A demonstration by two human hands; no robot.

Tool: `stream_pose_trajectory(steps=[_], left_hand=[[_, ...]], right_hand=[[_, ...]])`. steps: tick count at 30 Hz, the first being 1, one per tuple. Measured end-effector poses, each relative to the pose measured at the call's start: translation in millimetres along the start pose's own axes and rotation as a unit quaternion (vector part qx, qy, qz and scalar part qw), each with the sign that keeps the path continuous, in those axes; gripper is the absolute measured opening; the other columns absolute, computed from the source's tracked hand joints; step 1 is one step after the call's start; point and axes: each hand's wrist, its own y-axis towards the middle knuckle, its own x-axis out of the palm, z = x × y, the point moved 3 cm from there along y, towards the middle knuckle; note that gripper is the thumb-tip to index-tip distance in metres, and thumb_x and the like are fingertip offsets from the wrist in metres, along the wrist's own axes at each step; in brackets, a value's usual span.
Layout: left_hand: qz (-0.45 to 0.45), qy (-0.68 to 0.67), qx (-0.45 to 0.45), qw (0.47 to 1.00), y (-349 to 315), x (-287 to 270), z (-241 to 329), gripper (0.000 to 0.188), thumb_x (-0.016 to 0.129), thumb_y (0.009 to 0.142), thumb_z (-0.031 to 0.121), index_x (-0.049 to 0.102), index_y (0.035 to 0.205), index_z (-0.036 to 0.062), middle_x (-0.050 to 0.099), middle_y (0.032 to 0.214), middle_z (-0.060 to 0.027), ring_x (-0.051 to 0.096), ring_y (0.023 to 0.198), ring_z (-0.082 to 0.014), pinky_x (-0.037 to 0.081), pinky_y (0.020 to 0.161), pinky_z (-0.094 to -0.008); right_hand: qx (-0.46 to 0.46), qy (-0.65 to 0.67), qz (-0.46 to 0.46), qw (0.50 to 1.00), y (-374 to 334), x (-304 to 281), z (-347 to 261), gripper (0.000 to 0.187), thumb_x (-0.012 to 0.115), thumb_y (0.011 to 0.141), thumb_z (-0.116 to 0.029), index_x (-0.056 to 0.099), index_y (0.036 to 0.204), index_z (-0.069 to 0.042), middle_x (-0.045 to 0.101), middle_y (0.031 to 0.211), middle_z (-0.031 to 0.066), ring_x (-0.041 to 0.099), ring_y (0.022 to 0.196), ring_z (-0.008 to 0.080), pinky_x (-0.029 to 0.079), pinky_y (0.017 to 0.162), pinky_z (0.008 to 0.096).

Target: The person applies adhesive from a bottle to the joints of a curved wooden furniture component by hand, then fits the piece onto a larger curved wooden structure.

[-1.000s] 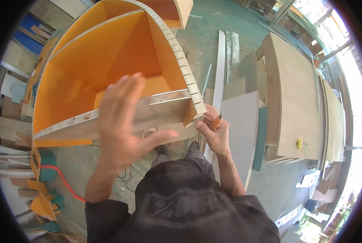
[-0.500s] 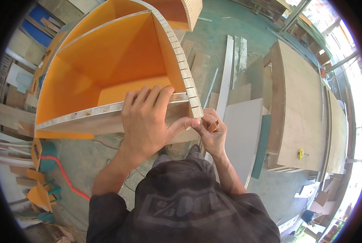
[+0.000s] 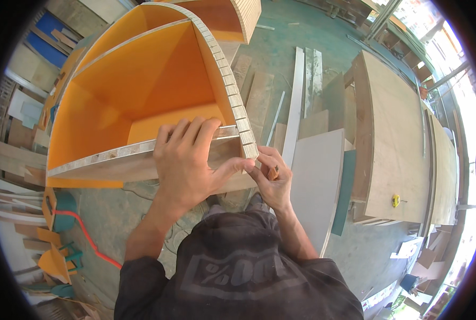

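Observation:
A large wooden cabinet (image 3: 105, 160), orange inside and divided by a panel, stands in front of me. Its right side is a curved, kerf-cut board (image 3: 232, 95) with evenly spaced grooves along the edge. My left hand (image 3: 187, 154) grips the near board, fingers hooked over its top edge and thumb stretched to the corner. There, just beneath the end of the grooved board, my right hand (image 3: 275, 181) is closed, its thumb and forefinger pinching close to the left thumb. A small orange-brown piece (image 3: 273, 172) sticks out of the right hand; its kind is unclear.
Long boards (image 3: 294, 112) and a pale panel (image 3: 315, 186) lie to the right. Beyond them stands a plywood box (image 3: 392, 133) with a yellow tape measure (image 3: 396, 200) on top. A red hose (image 3: 91, 240) crosses the floor at left, beside stacked offcuts (image 3: 19, 210).
Both hands and the cabinet's near corner appear slightly farther left and lower in the picture. The grips look the same, with the right hand still under the corner.

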Motion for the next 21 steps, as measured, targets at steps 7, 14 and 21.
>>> stream_pose_trajectory(steps=[7,14,21], left_hand=[[0.01,0.009,-0.03,0.999,5,2,5,0.082,0.079,0.062,0.077,0.067,0.097,0.0043,0.066,0.086,-0.0059,0.062,0.08,-0.0255,0.04,0.082,-0.0387],[0.011,0.053,-0.001,0.999,8,3,7,0.08,0.08,0.064,0.077,0.065,0.096,0.0049,0.064,0.085,-0.0049,0.06,0.08,-0.0242,0.036,0.095,-0.0438],[-0.078,0.069,-0.042,0.994,7,-3,7,0.091,0.075,0.062,0.084,0.064,0.102,0.0032,0.065,0.094,-0.0085,0.061,0.088,-0.0272,0.033,0.104,-0.0473]], right_hand=[[0.129,0.095,0.039,0.986,-16,-20,59,0.021,0.072,0.097,-0.009,0.073,0.115,0.001,0.066,0.094,-0.001,0.042,0.066,0.0011,0.036,0.056,0.022],[0.309,-0.003,-0.05,0.95,-31,-49,102,0.022,0.07,0.1,-0.018,0.074,0.109,0.002,0.068,0.082,-0.0004,0.059,0.082,0.0066,0.047,0.074,0.0231],[0.318,-0.043,-0.094,0.943,-36,-65,168,0.029,0.071,0.096,-0.025,0.075,0.111,0.0,0.068,0.08,0.0032,0.057,0.073,0.009,0.047,0.068,0.0278]])
